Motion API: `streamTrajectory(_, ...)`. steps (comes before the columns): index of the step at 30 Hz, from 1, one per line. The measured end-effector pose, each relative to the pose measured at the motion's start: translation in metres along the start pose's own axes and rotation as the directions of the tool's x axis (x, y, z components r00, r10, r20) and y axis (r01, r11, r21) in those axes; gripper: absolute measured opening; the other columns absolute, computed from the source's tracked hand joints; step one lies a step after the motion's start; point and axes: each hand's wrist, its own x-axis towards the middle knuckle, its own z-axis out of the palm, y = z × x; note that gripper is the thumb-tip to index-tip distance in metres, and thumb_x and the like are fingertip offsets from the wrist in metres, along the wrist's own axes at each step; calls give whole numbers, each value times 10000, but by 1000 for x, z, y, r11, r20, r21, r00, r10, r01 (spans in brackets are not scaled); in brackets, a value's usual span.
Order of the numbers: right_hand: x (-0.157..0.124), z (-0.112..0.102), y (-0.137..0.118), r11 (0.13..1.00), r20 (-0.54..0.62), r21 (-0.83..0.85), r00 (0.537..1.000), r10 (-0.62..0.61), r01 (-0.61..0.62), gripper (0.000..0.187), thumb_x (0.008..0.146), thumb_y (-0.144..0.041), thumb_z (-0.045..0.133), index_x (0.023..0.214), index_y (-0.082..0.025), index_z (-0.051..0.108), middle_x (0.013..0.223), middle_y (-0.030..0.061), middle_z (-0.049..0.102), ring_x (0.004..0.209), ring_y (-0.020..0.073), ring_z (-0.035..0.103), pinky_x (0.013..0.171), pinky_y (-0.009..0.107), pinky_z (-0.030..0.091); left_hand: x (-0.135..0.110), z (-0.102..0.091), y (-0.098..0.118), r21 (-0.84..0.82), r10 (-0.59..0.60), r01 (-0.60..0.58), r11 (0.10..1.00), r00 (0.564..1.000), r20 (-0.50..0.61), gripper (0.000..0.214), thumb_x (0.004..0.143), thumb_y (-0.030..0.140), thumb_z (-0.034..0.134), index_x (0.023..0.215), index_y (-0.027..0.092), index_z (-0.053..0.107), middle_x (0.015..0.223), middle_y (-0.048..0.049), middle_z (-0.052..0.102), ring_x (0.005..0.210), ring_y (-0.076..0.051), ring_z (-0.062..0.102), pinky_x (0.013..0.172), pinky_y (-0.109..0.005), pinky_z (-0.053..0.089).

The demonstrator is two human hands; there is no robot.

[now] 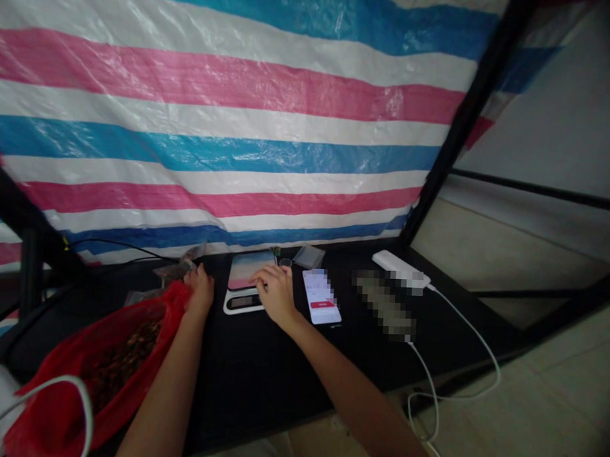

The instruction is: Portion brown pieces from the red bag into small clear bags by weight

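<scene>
Striped plastic sheeting (230, 79) fills the upper frame behind a black table (249, 386). Near centre, the right hand (277, 291) bends its fingers over a scale (244, 273); left of it, the left hand (200, 290) meets the rim of a red bag (60, 366), lower left. Whether either grips anything, I cannot tell.

A striped plastic sheet (240, 86) hangs behind a black desk (259, 380) framed by dark posts (465, 121), pale floor tiles (554, 397) showing at right.

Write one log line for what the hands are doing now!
left hand: at far end of red bag, hold unclear | right hand: over scale, contact unclear | phone: right of scale, screen lit
</scene>
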Motion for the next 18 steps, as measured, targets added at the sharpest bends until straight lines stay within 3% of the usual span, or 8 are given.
streamTrajectory(5,3,-3,11,998,-15,30,999,48,-47,214,788,-77,481,725,-224,623,828,-48,655,828,114,545,841,300,230,-6,-9,-7,131,43,-42,991,999,-7,347,790,111,351,1065,84,560,1022,-172,583,972,-308,500,856,-454,353)
streamTrajectory(10,3,-6,9,998,21,43,998,52,-53,213,792,-83,476,740,-226,626,846,-32,657,867,131,546,843,304,237,-12,-12,-7,154,42,-25,988,993,-108,312,814,237,413,994,51,587,1115,-214,482,1053,-329,432,870,-437,351)
streamTrajectory(13,2,-8,6,999,37,41,999,17,-19,209,795,-86,478,738,-226,621,844,-30,658,882,136,546,848,309,236,-13,-12,-6,166,25,-16,986,999,-47,289,811,216,414,898,31,619,1107,-244,481,1050,-339,440,854,-434,371)
streamTrajectory(18,1,-8,4,998,63,40,997,-41,38,220,809,-93,465,747,-232,624,836,-27,652,874,135,545,862,314,239,-19,-22,3,266,84,-82,960,996,6,306,788,70,322,877,43,614,888,-196,559,921,-299,518,710,-367,446)
